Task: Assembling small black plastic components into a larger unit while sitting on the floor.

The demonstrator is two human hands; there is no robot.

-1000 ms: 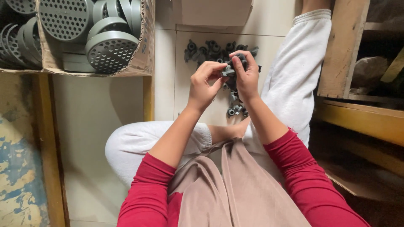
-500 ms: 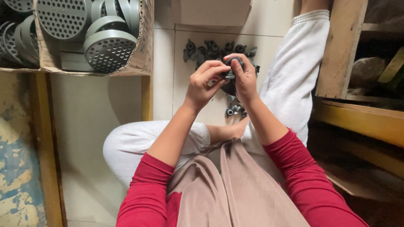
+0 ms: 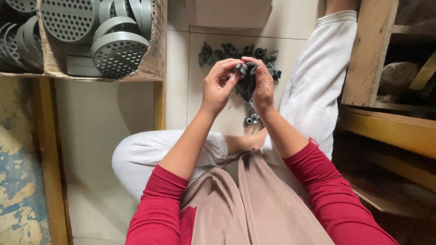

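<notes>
My left hand (image 3: pixel 218 86) and my right hand (image 3: pixel 261 84) meet above the tiled floor, both closed around a small dark grey plastic fitting (image 3: pixel 244 72). The left fingertips pinch its top end while the right hand wraps its body. Several more small grey fittings (image 3: pixel 227 51) lie in a loose pile on the floor just beyond the hands, and a few (image 3: pixel 250 119) rest below them near my foot. I sit on the floor in white trousers (image 3: pixel 318 86) with red sleeves.
A cardboard box (image 3: pixel 154 63) at the upper left holds several round grey perforated discs (image 3: pixel 119 53). Wooden shelving (image 3: pixel 386 118) stands on the right. A wooden frame (image 3: pixel 45 149) and a worn painted surface are at the left.
Both hands stayed together on the fitting, with the fingers shifting slightly around it. The view has barely shifted.
</notes>
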